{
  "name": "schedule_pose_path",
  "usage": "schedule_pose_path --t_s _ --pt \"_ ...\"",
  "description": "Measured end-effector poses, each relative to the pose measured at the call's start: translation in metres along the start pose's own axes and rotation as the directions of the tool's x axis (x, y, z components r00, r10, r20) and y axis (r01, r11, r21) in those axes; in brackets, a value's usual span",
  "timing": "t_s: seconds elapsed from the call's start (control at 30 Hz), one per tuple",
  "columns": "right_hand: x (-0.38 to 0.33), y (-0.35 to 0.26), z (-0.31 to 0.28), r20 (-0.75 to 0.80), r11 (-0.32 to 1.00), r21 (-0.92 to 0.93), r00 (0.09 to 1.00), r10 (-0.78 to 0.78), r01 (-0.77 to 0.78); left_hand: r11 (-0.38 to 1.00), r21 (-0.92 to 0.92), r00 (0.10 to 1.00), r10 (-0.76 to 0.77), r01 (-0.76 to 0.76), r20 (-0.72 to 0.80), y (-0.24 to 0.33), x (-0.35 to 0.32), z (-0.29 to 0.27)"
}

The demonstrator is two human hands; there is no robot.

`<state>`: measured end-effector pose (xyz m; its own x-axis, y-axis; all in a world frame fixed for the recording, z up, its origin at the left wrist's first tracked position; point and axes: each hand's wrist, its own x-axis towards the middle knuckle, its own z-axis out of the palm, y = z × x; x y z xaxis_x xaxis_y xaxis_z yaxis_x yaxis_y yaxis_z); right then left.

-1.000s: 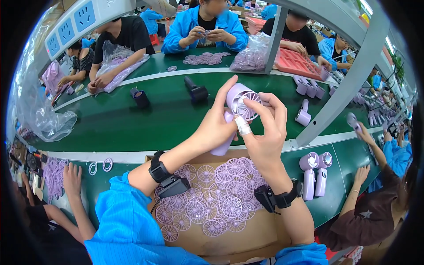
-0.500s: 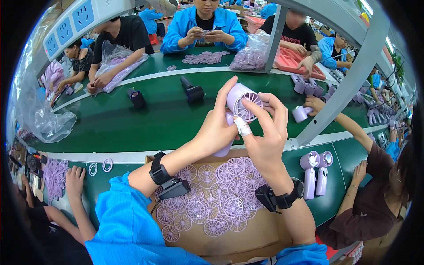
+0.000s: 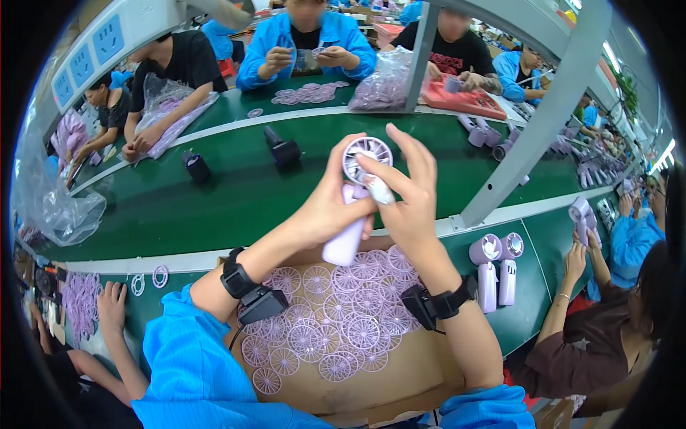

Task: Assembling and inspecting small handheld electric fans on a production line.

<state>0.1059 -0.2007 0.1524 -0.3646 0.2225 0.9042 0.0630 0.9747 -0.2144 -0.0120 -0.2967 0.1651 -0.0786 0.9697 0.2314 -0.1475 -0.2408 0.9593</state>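
A lilac handheld fan (image 3: 347,239) is held tilted above the green bench, its round head (image 3: 357,149) toward me. My left hand (image 3: 334,187) is closed around its neck and the side of the head. The index finger of my right hand (image 3: 409,187) touches the front of the head, and the thumb, wrapped in white, lies just below. The other right fingers stretch up beside the rim, apart. Below my wrists, a cardboard box (image 3: 418,372) holds many lilac spoked fan grilles (image 3: 364,331).
Two lilac fans (image 3: 486,275) lie right of the box. Two dark fan bodies (image 3: 284,149) lie on the green belt (image 3: 236,189). A metal post (image 3: 511,146) slants at the right. Co-workers sit across the belt and on both sides; lilac rings (image 3: 160,276) lie left.
The fan has turned so its head faces me more squarely and its handle shows. My right fingers have come off the head's side and stretched upward. The view has shifted slightly.
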Motion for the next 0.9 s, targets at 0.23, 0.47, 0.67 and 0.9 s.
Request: schedule_pose_path --t_s 0.23,0.47,0.67,0.9 --pt "0.005 -0.030 -0.001 0.413 0.243 0.778 0.763 0.497 -0.580 0.997 -0.039 0.996 0.074 -0.073 0.044 0.002 0.000 -0.011" --pt "-0.002 -0.012 -0.003 0.327 0.490 0.714 0.857 0.398 -0.500 0.996 0.051 0.990 0.063 -0.070 0.124 0.005 -0.003 -0.008" --pt "0.005 -0.012 0.002 0.502 0.198 0.694 0.662 0.557 -0.692 0.977 0.137 0.969 -0.185 0.164 0.163 0.005 0.009 -0.031" --pt "0.023 0.040 0.002 0.700 -0.145 0.537 0.344 0.626 -0.831 0.943 -0.094 0.754 -0.314 0.321 -0.577 -0.062 0.030 -0.082"
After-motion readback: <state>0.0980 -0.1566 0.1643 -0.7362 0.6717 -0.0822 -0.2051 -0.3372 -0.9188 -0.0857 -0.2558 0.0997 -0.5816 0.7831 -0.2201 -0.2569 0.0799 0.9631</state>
